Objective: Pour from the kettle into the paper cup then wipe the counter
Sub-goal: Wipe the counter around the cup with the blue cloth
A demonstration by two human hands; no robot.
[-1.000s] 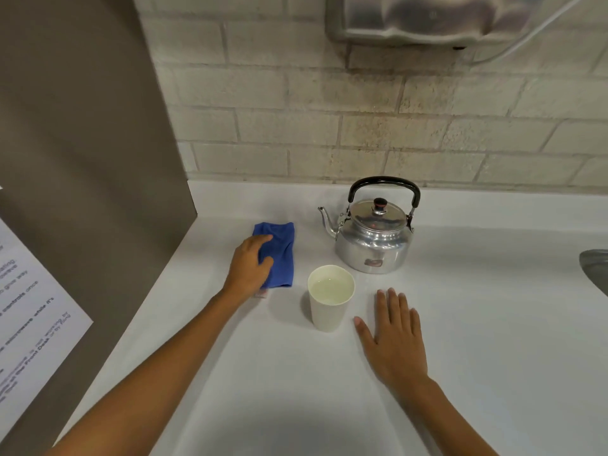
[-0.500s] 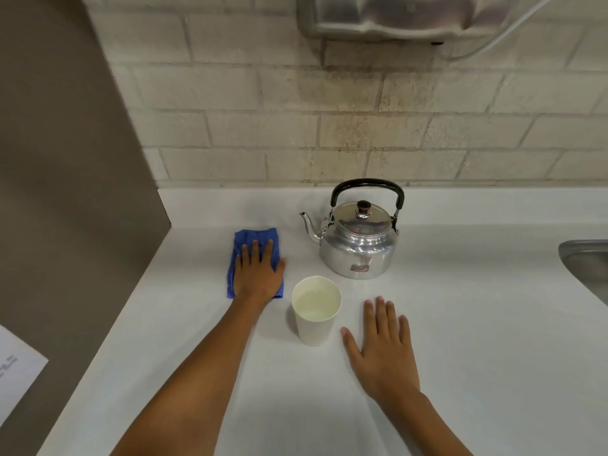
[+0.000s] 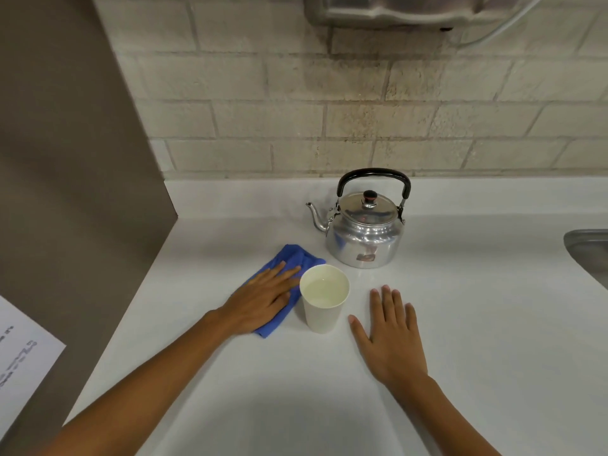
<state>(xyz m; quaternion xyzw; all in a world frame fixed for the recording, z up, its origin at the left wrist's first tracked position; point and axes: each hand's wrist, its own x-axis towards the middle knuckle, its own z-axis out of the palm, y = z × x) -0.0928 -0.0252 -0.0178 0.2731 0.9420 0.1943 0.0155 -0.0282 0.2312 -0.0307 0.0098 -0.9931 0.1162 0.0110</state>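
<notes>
A white paper cup (image 3: 323, 309) with liquid in it stands upright on the white counter (image 3: 477, 324). Behind it, to the right, sits a shiny metal kettle (image 3: 365, 236) with a black handle, its spout pointing left. My left hand (image 3: 260, 299) lies flat on a blue cloth (image 3: 292, 258), pressing it on the counter right beside the cup's left side. My right hand (image 3: 391, 334) rests flat on the counter just right of the cup, fingers spread, holding nothing.
A brown panel (image 3: 75, 179) walls off the left side, with a printed sheet (image 3: 23, 363) on it. A brick wall runs behind. A metal sink edge (image 3: 589, 250) shows at the far right. A metal dispenser (image 3: 404, 8) hangs above.
My left hand has slid the blue cloth nearer and to the right, up against the cup. The cloth is now turned diagonally. My right hand, cup and kettle have stayed put.
</notes>
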